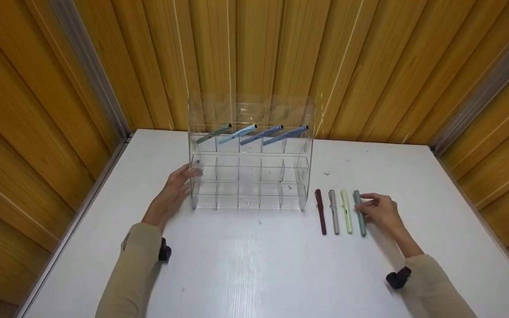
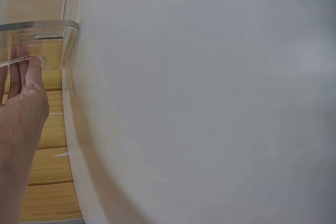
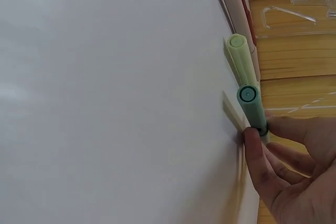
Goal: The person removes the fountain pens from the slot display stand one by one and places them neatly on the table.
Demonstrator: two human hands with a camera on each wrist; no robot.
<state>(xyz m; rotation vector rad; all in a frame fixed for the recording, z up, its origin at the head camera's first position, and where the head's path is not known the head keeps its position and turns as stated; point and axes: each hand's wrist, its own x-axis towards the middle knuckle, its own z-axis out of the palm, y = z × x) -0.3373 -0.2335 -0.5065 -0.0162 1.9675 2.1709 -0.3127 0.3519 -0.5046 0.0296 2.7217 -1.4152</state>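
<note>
A clear acrylic pen rack [image 1: 250, 181] stands at the back middle of the white table. My left hand [image 1: 175, 183] holds its left side; in the left wrist view some fingers [image 2: 16, 77] show through the clear plastic. Right of the rack lie a dark red pen [image 1: 320, 212], a grey pen [image 1: 334, 212], a pale green pen [image 1: 346, 212] and a teal pen [image 1: 360, 216]. With thumb and finger my right hand [image 1: 382, 212] pinches the teal pen, rightmost in the row. The right wrist view shows that pen's end [image 3: 248, 94] beside the pale green one.
Several pens lean in the rack's top tier, among them a grey-green pen [image 1: 214, 134], a light blue pen [image 1: 237, 134] and a darker blue pen [image 1: 286, 135]. Wood-patterned walls [image 1: 254, 53] enclose the white table [image 1: 245, 265] at the back and sides.
</note>
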